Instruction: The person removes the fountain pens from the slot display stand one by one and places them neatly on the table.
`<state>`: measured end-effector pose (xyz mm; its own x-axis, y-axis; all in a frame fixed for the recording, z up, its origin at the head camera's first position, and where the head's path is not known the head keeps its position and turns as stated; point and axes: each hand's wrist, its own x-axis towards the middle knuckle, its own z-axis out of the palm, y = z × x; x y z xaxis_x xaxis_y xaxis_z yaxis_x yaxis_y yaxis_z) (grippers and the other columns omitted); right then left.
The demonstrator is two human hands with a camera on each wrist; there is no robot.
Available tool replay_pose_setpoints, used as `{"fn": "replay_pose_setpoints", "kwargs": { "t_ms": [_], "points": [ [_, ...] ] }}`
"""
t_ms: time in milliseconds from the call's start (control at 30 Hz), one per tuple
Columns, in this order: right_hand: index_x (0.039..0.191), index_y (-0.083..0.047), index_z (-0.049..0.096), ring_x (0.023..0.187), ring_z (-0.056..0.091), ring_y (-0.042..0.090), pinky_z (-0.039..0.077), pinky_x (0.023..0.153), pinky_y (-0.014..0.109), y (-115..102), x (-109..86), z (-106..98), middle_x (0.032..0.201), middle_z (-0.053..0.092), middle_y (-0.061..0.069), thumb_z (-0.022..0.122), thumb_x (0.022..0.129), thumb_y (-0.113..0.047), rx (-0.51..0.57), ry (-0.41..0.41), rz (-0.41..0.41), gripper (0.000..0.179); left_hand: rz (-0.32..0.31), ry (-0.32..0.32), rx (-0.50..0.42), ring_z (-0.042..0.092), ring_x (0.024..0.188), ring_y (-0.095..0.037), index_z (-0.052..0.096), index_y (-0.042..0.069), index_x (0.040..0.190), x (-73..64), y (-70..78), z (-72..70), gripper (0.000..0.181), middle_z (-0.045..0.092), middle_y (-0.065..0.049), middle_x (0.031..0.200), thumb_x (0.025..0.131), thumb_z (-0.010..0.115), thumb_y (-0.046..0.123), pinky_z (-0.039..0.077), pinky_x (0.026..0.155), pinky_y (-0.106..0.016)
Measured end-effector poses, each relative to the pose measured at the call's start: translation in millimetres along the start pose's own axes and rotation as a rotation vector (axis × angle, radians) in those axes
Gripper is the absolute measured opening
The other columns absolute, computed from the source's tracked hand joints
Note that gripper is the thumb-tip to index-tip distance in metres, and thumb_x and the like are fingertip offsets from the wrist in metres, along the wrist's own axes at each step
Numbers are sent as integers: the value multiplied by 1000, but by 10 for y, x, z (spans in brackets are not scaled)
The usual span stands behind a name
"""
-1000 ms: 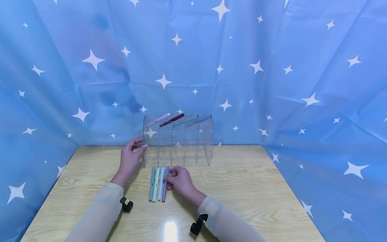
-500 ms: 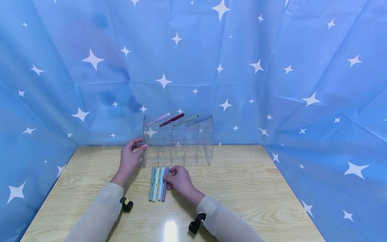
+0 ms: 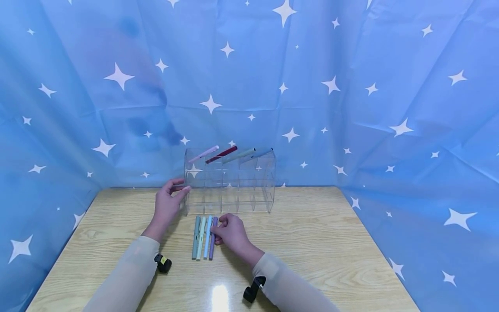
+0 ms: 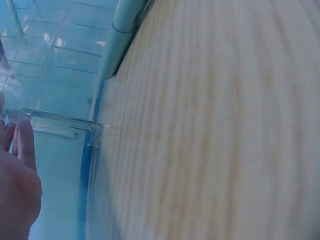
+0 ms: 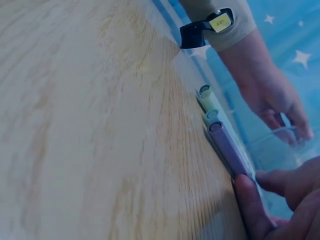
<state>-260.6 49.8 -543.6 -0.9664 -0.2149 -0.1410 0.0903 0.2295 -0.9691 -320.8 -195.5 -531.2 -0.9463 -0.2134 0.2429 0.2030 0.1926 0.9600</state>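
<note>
On the tabletop [image 3: 323,242], near the back edge, stands a clear box [image 3: 212,201] with many little parts inside. The left hand [image 3: 169,201] holds the box by its left side wall, with the thumb on one side of the wall and fingers on the other.

Just in front of the box, four pens lie side by side, with their long sides pointing toward the person. From left to right they are a gray-green pen [image 3: 196,240], a light green pen [image 3: 201,240], a light blue pen [image 3: 208,238] and a purple pen [image 3: 212,249]. The right hand [image 3: 231,232] pinches the purple pen between thumb and finger, near the end by the box. That pen lies next to the light blue one.

At the top of the box, four more pens sit tilted in a row: a pink pen [image 3: 204,154], a dark red pen [image 3: 222,154], a pale green pen [image 3: 241,155] and a dull blue pen [image 3: 259,155]. How far down they go is hard to see.

Behind everything hangs a blue curtain [image 3: 249,78] with white stars. Both arms wear pale sleeves [image 3: 128,268].
</note>
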Motion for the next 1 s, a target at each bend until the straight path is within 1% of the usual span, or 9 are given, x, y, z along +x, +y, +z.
{"fn": "replay_pose_setpoints", "kwargs": {
  "t_ms": [167,300,367,467,633,700,767,900,1000],
  "points": [
    [138,15,59,66,73,19,68,64,36,-13,-15,-11,96,68,14,82,97,2,31,-1,12,49,-1,-4,-7,67,118,-25,69,3,140,2,-1,-4,45,72,-20,135,103,84,24,58,78,-16],
    [140,14,57,68,73,22,68,65,38,-33,-54,-33,97,68,15,83,97,1,63,-8,17,52,2,-5,-7,67,117,-23,68,3,142,0,-6,-1,46,71,-22,138,104,83,25,58,79,-16],
    [141,13,57,68,74,24,68,65,40,-47,-73,-51,98,67,15,82,96,1,76,-1,8,53,3,-5,-10,67,117,-22,68,3,142,-1,-7,1,46,70,-22,139,104,83,25,58,80,-16],
    [139,11,58,71,74,27,69,68,42,-67,-79,-99,99,66,15,81,97,0,82,26,-35,50,4,-5,-11,67,117,-22,69,3,142,0,-13,4,46,70,-22,139,104,83,25,58,80,-16],
    [131,12,62,78,76,32,69,74,43,-128,-45,-245,98,68,13,79,101,-7,42,123,-125,39,8,-5,-4,67,118,-23,69,3,142,-3,-29,10,47,71,-19,139,104,83,27,58,80,-15],
    [128,12,63,80,76,30,69,76,42,-168,-22,-320,98,69,13,77,102,-7,38,167,-152,35,10,-7,-4,67,118,-23,69,3,142,-4,-34,11,47,71,-18,138,104,83,27,58,80,-16],
    [127,11,63,81,75,26,69,79,43,-218,4,-402,99,72,14,75,102,-4,57,211,-176,32,13,-8,-6,67,117,-23,69,3,142,-1,-38,14,48,72,-18,136,104,83,28,59,81,-16],
    [124,6,65,86,69,18,67,86,45,-330,76,-572,103,72,11,72,99,1,100,306,-202,26,10,-7,1,68,115,-21,69,4,143,0,-43,14,49,74,-16,132,104,83,31,60,79,-17],
    [125,4,65,90,67,16,65,88,40,-429,129,-698,105,69,9,71,98,0,119,378,-223,27,6,-6,3,69,114,-22,69,4,143,0,-45,6,50,74,-16,130,104,83,32,59,77,-18]
  ]
}}
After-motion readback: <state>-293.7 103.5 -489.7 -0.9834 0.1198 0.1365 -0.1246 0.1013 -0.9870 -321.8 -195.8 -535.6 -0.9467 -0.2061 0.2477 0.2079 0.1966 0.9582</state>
